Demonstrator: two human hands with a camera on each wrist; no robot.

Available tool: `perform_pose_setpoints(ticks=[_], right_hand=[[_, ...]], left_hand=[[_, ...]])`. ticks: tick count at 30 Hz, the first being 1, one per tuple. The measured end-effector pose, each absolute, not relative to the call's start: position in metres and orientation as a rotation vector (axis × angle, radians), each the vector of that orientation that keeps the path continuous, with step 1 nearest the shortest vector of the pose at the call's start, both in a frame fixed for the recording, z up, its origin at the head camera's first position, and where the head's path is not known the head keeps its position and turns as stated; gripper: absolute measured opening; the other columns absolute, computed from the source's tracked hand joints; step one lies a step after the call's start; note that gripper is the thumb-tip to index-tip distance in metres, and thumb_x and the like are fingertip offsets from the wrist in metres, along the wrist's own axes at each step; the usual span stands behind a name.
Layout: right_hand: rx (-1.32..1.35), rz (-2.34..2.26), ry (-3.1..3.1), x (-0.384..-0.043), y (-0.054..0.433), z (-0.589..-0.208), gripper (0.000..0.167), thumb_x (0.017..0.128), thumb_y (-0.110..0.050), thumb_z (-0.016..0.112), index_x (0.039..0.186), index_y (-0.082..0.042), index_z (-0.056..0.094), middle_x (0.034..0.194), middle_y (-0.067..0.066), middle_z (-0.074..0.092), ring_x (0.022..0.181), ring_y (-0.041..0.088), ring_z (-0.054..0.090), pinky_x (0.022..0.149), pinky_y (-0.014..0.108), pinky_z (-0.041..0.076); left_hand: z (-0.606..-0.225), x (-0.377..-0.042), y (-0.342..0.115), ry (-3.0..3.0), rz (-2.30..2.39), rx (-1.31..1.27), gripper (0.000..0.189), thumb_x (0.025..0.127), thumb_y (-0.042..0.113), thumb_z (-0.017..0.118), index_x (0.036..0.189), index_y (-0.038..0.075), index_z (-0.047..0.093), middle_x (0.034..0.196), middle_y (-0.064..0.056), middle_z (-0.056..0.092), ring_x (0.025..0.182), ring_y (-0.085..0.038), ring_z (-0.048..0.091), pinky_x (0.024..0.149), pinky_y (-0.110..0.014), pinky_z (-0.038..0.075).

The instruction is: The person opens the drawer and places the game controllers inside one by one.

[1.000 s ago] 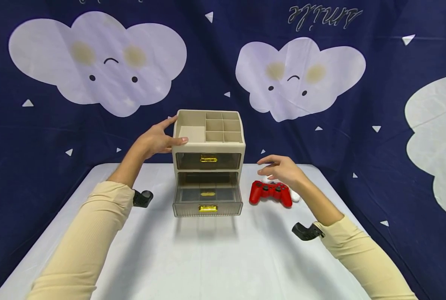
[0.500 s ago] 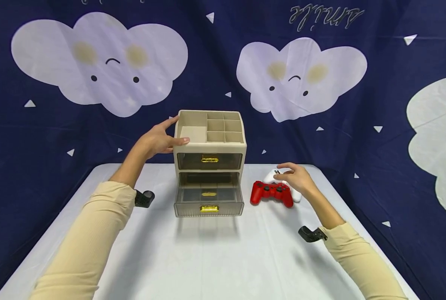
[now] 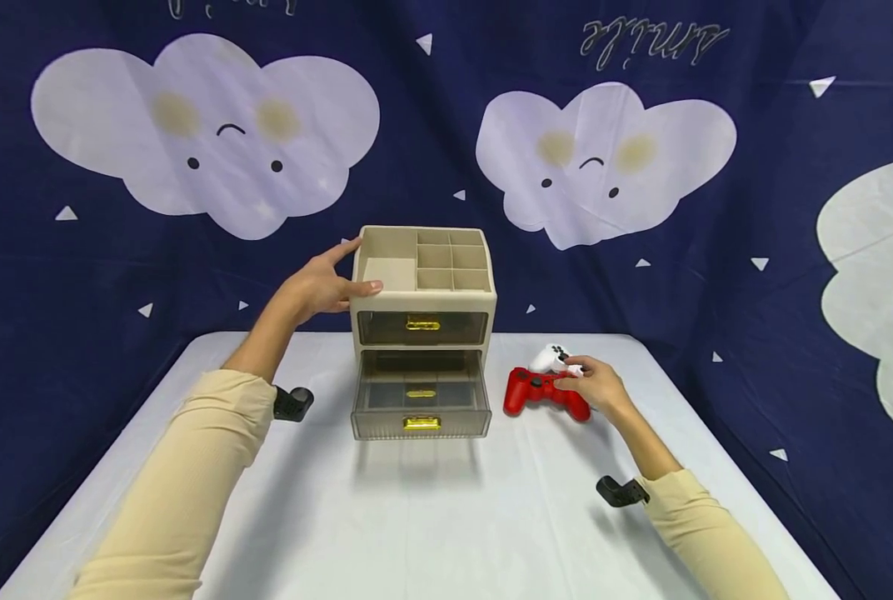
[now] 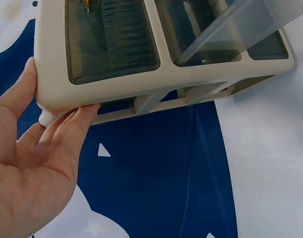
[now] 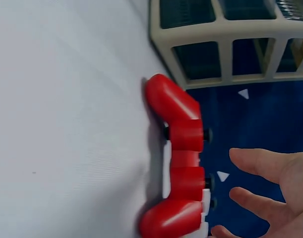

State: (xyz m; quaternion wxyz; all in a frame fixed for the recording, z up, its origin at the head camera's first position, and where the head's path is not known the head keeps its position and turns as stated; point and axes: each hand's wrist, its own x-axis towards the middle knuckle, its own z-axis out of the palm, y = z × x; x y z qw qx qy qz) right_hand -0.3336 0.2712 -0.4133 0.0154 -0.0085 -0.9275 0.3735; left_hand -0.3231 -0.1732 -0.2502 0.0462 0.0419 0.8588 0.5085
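Observation:
A cream desktop drawer organizer [image 3: 424, 302] stands at the back middle of the table. My left hand [image 3: 319, 287] grips its upper left corner; the left wrist view shows the thumb and fingers on opposite sides of that corner. A see-through grey drawer [image 3: 457, 426] with a gold handle is pulled out below a closed one. To the right lies a red game controller [image 3: 538, 392], with a white game controller [image 3: 547, 358] partly hidden behind it. My right hand [image 3: 600, 387] hovers over the red controller's right half, fingers spread and holding nothing; the right wrist view shows a gap between them.
A white-topped table [image 3: 409, 533] runs beneath everything. Behind it hangs a dark blue cloth [image 3: 416, 150] with clouds and small triangles. The organizer's top tray has several small compartments and one larger one. Black devices [image 3: 294, 403] sit at both wrists.
My right hand has moved right and then down, from near the organizer's side to over the red controller. The left hand keeps its grip on the organizer, which has not moved.

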Motion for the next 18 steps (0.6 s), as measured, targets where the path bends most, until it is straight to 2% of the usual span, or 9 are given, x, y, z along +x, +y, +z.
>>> perform_pose_setpoints(ticks=[2,5,13,18], right_hand=[[-0.037,1.161,-2.894,-0.335,0.272,-0.419,0.062,0.086,-0.028,0.076,0.14,-0.004,0.058,0.143,0.031,0.054,0.133,0.048,0.049,0.106,0.057,0.045],[-0.05,1.122,-2.909,-0.336,0.27,-0.426,0.063,0.085,-0.029,0.077,0.14,-0.006,0.058,0.145,0.031,0.052,0.135,0.051,0.046,0.108,0.06,0.042],[-0.03,1.065,-2.908,-0.337,0.264,-0.433,0.063,0.081,-0.024,0.079,0.137,-0.002,0.06,0.142,0.029,0.056,0.132,0.05,0.048,0.109,0.06,0.036],[-0.032,1.007,-2.901,-0.338,0.262,-0.439,0.057,0.082,-0.027,0.079,0.133,-0.005,0.064,0.136,0.027,0.061,0.127,0.048,0.053,0.105,0.058,0.041]], left_hand=[[-0.25,-0.323,-0.173,2.621,1.553,0.122,0.099,0.094,0.02,0.075,0.165,0.032,0.008,0.172,-0.001,-0.012,0.146,-0.039,0.04,0.115,-0.05,0.042],[-0.249,-0.323,-0.174,2.616,1.555,0.122,0.099,0.094,0.019,0.075,0.165,0.031,0.008,0.172,-0.001,-0.012,0.144,-0.039,0.042,0.115,-0.05,0.043],[-0.245,-0.322,-0.172,2.632,1.525,0.112,0.099,0.093,0.021,0.076,0.165,0.031,0.009,0.172,0.0,-0.012,0.144,-0.04,0.042,0.114,-0.05,0.044],[-0.245,-0.322,-0.171,2.627,1.532,0.093,0.099,0.093,0.02,0.076,0.165,0.03,0.009,0.172,0.0,-0.012,0.145,-0.04,0.041,0.114,-0.05,0.044]])
